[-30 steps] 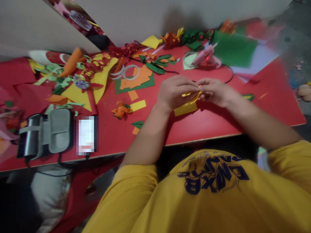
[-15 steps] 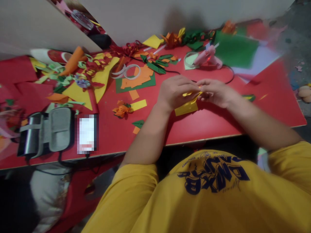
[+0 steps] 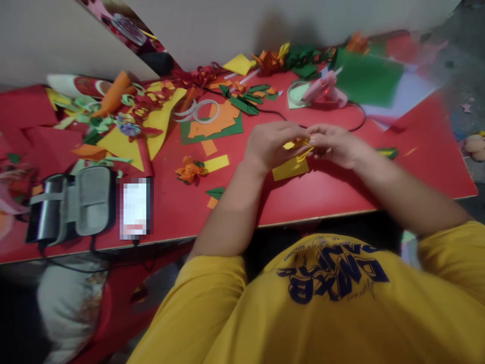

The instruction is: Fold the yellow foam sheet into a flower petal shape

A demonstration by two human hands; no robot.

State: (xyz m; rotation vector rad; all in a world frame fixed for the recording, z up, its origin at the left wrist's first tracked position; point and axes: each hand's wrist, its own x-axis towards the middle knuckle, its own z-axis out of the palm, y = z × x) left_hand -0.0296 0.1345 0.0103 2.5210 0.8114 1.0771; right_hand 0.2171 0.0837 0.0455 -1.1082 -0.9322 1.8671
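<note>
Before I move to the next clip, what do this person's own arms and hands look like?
The left hand and right hand are bare: no glove, watch or bracelet shows. Rings are too blurred to judge. Short, loose yellow sleeves leave the forearms uncovered. The matching shirt has dark blue lettering.

On the table [image 3: 428, 167], glue gun [image 3: 319, 89] behind the right hand [image 3: 335, 144], case [image 3: 93, 197] far left.

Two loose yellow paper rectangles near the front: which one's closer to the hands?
The yellow rectangle just in front of the left hand, partly overlapped by it in view. The other lies farther left, beside the orange paper flower.
</note>
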